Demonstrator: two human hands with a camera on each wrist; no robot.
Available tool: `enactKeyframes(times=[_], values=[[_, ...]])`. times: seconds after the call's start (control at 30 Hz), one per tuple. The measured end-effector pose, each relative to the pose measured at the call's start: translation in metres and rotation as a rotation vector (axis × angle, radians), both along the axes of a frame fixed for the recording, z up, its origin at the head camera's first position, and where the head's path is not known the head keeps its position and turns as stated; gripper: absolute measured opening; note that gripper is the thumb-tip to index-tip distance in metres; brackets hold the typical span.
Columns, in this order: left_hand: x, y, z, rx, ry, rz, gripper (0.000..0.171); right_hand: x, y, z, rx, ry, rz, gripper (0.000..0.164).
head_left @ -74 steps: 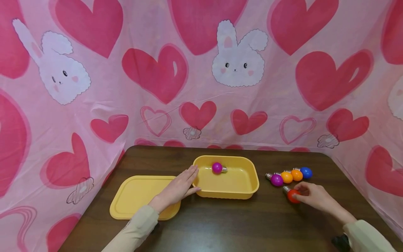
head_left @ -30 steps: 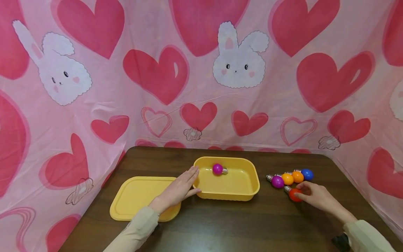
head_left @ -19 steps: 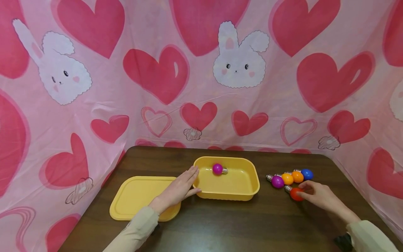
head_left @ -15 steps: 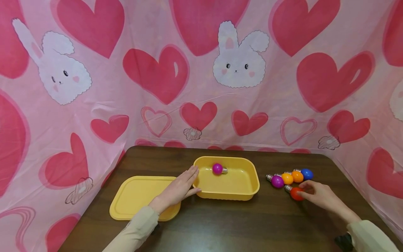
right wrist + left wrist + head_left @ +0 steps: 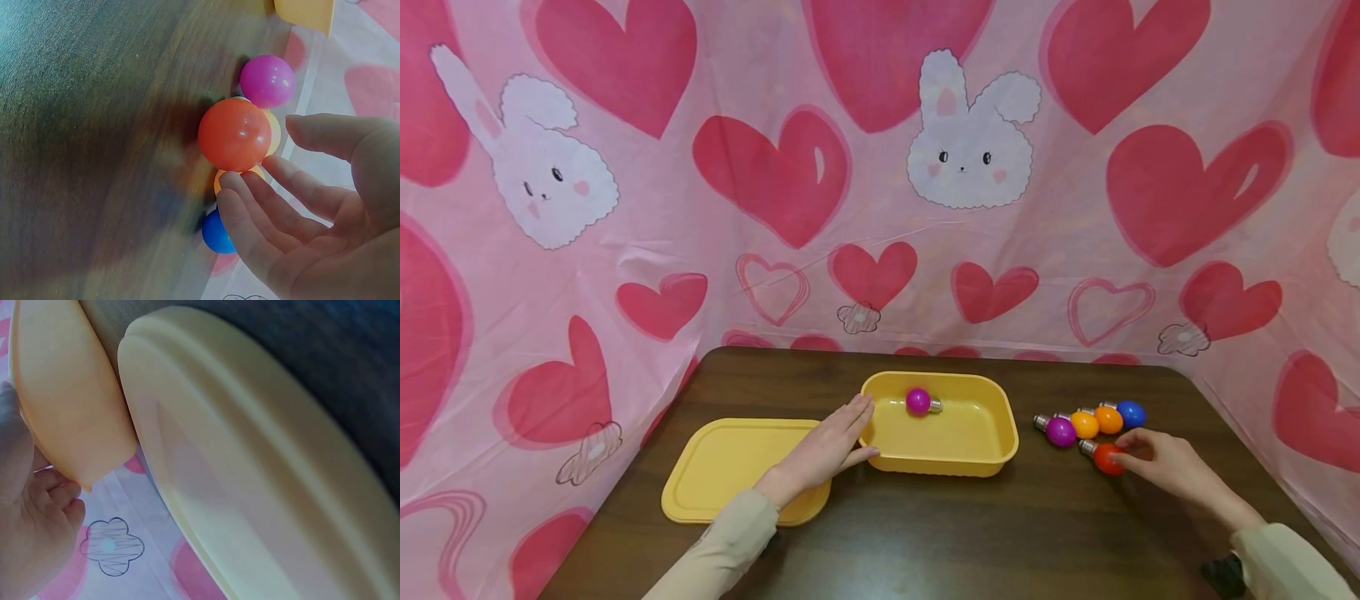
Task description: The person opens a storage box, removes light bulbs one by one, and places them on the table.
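My left hand point(image 5: 820, 454) lies with straight fingers against the left end of a yellow plastic box point(image 5: 940, 465); the left wrist view shows its fingertips at the box wall point(image 5: 69, 394). One magenta light bulb point(image 5: 918, 402) lies inside the box. On the right, my right hand point(image 5: 1165, 467) is at a red light bulb point(image 5: 1108, 459) on the table. In the right wrist view, the thumb stands apart from the red bulb point(image 5: 234, 134), with loosely bent fingers close beside it. Behind lie a purple bulb point(image 5: 1061, 432), two orange bulbs point(image 5: 1108, 420) and a blue bulb point(image 5: 1131, 414) in a row.
A yellow lid point(image 5: 730, 467) lies flat left of the box, partly under my left forearm. The dark wooden table point(image 5: 940, 542) has rounded far corners. Pink cloth point(image 5: 880, 208) with hearts and rabbits hangs behind and at both sides.
The red bulb has shifted slightly to the right, towards the blue bulb, and my right hand has moved along with it. My left hand and the box have stayed in place.
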State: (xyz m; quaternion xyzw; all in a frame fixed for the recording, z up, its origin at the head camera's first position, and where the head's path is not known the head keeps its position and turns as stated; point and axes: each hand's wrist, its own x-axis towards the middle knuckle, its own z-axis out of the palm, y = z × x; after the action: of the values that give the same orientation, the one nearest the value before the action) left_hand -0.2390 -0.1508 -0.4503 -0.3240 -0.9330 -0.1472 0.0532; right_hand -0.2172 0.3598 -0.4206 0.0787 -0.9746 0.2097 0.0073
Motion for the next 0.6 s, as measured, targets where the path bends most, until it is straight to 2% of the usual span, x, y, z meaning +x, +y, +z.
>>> enactKeyframes(times=[0.2,0.6], values=[[-0.0006,0.0006,-0.0007,-0.008,0.021,-0.004,0.078,-0.0006,0.0004,0.0011,0.008,-0.001,-0.004,0.029],[0.0015,0.0001,0.0007,-0.007,0.005,0.001,0.079,0.0003,-0.0006,0.0056,0.014,0.03,0.011,0.027]])
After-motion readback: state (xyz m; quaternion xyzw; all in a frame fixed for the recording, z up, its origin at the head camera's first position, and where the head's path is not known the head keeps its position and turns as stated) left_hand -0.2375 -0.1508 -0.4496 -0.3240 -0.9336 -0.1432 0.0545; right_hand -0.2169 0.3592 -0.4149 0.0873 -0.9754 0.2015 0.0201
